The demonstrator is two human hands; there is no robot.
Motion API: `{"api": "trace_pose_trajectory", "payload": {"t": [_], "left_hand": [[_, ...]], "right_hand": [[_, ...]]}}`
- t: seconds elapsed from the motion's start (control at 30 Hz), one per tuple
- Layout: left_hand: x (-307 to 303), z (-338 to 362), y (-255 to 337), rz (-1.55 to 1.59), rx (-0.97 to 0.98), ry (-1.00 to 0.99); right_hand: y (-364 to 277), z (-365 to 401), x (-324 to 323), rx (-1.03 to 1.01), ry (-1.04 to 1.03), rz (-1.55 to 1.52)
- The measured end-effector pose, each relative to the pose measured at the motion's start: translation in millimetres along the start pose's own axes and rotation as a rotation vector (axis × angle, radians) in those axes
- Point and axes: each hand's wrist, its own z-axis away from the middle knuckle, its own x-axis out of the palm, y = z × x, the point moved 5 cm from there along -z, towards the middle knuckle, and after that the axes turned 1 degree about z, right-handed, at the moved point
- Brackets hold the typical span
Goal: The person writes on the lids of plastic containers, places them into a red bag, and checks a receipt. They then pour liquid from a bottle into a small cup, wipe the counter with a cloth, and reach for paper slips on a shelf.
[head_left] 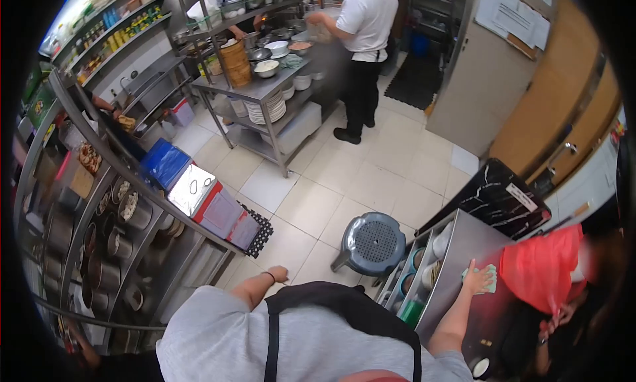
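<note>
My right hand (474, 280) presses a pale green cloth (489, 280) onto the steel counter (447, 272) at my right. Bare and hanging over the floor, my left hand (278, 274) has its fingers curled in, with nothing visible in them. A dark band circles that wrist. Close by my right hand is a large red plastic bag (540, 266), gripped near its bottom by another person's hand (563, 314).
A grey plastic stool (373, 244) stands ahead. Bowls fill the shelf (424, 266) under the counter. Pot racks (136, 263) line the left, beside red-and-white bins (218, 213). A co-worker in white (368, 24) stands at the steel prep table (255, 87).
</note>
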Motion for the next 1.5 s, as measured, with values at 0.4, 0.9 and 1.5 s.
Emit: {"api": "trace_pose_trajectory", "payload": {"t": [0.4,0.9,1.5], "left_hand": [[-119.7,-81.1,137.5,0.109,0.367,0.084],[-207.7,24.7,557.0,-0.224,1.479,-0.56],[-84.0,86.7,790.8,-0.225,1.853,0.156]], "right_hand": [[-112.7,-92.3,10.2,-0.448,0.075,-0.4],[193.0,209.3,-25.8,0.41,0.141,-0.145],[234.7,63.8,-6.3,0.466,0.187,-0.225]]}}
